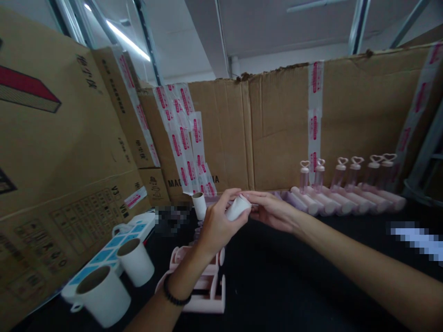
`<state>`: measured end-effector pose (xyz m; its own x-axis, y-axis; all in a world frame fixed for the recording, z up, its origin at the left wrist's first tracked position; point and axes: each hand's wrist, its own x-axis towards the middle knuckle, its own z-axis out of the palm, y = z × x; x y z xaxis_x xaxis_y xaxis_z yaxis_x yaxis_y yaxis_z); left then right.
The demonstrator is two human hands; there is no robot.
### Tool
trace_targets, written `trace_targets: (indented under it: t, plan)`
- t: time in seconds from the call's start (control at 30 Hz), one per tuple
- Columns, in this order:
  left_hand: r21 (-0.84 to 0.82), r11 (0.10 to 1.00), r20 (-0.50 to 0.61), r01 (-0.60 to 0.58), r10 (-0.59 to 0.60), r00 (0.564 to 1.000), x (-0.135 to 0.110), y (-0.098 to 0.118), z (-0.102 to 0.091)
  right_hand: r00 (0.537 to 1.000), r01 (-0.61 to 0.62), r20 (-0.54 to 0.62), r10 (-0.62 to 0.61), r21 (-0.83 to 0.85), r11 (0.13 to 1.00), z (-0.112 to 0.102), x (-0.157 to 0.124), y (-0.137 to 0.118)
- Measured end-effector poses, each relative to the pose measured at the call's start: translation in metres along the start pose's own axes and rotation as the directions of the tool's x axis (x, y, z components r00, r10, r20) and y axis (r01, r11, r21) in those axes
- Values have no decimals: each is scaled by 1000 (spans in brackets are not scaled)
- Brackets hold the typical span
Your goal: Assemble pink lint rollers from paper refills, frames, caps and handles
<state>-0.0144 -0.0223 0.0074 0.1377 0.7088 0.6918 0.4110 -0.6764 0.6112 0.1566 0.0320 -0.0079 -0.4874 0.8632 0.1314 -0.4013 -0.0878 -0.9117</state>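
Observation:
My left hand (221,216) is wrapped round a small white roll (237,208), tilted with its upper end toward the right. The fingers of my right hand (268,208) close on the upper right end of that roll; what exactly the fingertips pinch is partly hidden. Just behind my left hand stands another white roll (199,205) with a brown cardboard core. Under my left forearm lie pink plastic holders (207,305) with open compartments, partly covered by the arm.
Two larger white rolls, a near one (107,299) and a farther one (136,263), stand at left beside a white-and-blue power strip (114,244). Several pink rollers (332,203) with clear, heart-topped tubes line the back right. Taped cardboard walls (277,124) enclose the black tabletop (277,286).

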Motion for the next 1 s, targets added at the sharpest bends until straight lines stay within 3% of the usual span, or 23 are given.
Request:
trace_targets:
  t: [0.17, 0.27, 0.43, 0.67, 0.9, 1.0]
  plan:
    - [29, 998, 34, -48, 47, 998, -3, 4, -1, 996, 80, -22, -82, -81, 994, 0, -5, 3]
    - [48, 997, 58, -64, 61, 996, -4, 5, -4, 990, 135, -12, -141, -218, 967, 0, -5, 2]
    - [56, 995, 85, -88, 83, 993, -3, 8, -9, 950, 290, 47, -308, -493, 820, 3, -9, -10]
    - [-57, 998, 64, -16, 19, 998, -3, 3, -7, 900, 416, 169, -402, -612, 673, 5, -11, -16]
    - [111, 994, -12, -12, 14, 1000, -4, -5, -4, 828, 489, 285, -483, -788, 374, 20, -14, -16]
    - [164, 986, -9, -36, 38, 999, -4, -6, -3, 821, 488, 296, -488, -807, 332, 21, -16, -14]
